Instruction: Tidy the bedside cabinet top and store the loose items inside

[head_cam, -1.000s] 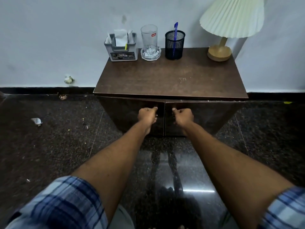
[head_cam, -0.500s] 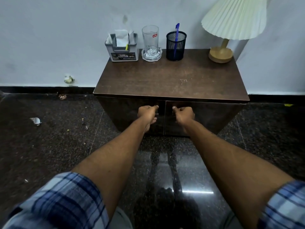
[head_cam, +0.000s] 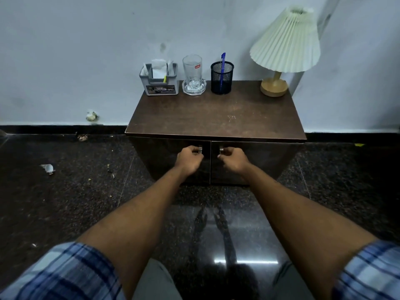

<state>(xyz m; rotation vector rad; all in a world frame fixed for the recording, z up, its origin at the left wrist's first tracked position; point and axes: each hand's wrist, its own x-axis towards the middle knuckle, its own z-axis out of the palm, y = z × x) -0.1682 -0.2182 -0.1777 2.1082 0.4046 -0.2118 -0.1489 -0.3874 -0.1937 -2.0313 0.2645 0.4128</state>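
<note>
Head view: left hand (head_cam: 189,158) grips left door handle (head_cam: 200,150), right hand (head_cam: 235,159) grips right door handle (head_cam: 221,150); closed door seam (head_cam: 210,167) between them.

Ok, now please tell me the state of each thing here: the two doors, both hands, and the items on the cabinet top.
left door, closed.
right door, closed.
left hand, grips the left handle.
right hand, grips the right handle.
glass, upright, empty, standing in a glass dish.
mesh cup, upright, one blue pen inside.
grey organiser, upright, papers inside.
lamp, upright, appears unlit.
</note>
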